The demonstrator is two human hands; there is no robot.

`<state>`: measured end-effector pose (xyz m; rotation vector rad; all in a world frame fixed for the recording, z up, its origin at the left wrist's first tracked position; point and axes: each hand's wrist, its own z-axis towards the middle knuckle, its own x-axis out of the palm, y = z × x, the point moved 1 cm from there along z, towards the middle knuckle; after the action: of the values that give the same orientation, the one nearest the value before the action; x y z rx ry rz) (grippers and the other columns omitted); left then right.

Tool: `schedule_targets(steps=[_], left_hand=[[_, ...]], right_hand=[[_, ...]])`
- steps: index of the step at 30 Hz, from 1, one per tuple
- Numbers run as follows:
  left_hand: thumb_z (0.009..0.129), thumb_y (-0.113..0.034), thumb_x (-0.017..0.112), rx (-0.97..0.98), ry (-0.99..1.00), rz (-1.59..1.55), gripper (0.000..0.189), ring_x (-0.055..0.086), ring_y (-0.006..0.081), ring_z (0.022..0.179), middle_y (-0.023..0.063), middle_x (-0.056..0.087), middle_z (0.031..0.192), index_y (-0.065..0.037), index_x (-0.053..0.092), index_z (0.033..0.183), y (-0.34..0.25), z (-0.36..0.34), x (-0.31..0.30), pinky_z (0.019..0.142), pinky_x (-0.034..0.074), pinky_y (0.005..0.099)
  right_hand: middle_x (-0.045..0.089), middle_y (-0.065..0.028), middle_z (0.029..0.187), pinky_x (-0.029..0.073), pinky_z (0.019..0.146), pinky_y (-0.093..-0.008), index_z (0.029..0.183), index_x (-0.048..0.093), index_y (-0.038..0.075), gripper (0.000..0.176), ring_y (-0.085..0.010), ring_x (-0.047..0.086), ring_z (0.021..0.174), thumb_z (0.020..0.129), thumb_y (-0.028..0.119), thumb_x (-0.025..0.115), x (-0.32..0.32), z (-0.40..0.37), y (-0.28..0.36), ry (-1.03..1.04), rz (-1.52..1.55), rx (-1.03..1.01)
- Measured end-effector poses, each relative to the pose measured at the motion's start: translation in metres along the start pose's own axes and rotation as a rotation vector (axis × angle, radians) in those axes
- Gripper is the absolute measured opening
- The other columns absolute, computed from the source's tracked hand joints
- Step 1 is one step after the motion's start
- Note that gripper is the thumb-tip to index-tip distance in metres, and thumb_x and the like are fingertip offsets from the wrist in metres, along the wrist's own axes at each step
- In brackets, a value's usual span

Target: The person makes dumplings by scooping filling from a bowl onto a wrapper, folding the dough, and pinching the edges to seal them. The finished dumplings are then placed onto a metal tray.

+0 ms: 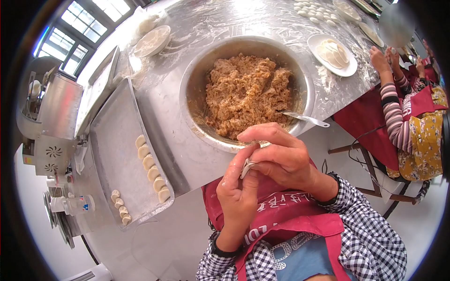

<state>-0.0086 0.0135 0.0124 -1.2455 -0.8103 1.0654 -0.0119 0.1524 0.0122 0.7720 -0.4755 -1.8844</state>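
Observation:
Between my two hands, just in front of the big metal bowl (pixel 307 86), a small folded dumpling (pixel 246 167) is pinched at its edge. The fingers and thumb of my left hand (pixel 238 185) close around it from the left. My right hand (pixel 286 157) presses on it with thumb and fingers from the right. Most of the dumpling is hidden by the fingers. Brown minced filling (pixel 246 91) fills the bowl behind the hands. A spoon (pixel 304 118) with a pale handle is stuck in the filling, its handle over the right rim.
To the left, a metal tray (pixel 117 154) holds rows of dumplings (pixel 149 162). A white plate (pixel 351 69) of dough wrappers (pixel 333 54) sits right of the bowl. The steel table (pixel 187 21) is floury, with dough pieces (pixel 315 10) at the back. Another person (pixel 403 112) works at the right.

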Motion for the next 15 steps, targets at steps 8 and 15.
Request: schedule_targets(steps=[8,15], left_hand=[[0.088,-0.002,0.050,-0.105,0.006,-0.129,0.041,0.055,0.0166,0.103,0.0132,0.052,0.118,0.007,0.039,0.127,-0.003,0.001,0.002,0.086,0.045,0.0256],[0.089,-0.002,0.049,-0.335,-0.035,-0.679,0.039,0.057,0.0207,0.101,0.0181,0.053,0.114,0.007,0.038,0.125,0.007,0.001,0.004,0.085,0.049,0.0290]], right_hand=[[0.059,-0.0151,0.107,0.048,0.078,-0.0348,0.082,0.060,0.002,0.019,-0.0276,0.058,0.096,0.065,0.000,0.069,0.001,-0.006,-0.001,-0.010,0.122,0.103],[0.060,-0.0144,0.104,0.049,0.073,-0.0332,0.079,0.060,0.002,0.016,-0.0263,0.059,0.091,0.065,0.001,0.069,0.008,-0.003,0.002,-0.127,0.106,0.085]])
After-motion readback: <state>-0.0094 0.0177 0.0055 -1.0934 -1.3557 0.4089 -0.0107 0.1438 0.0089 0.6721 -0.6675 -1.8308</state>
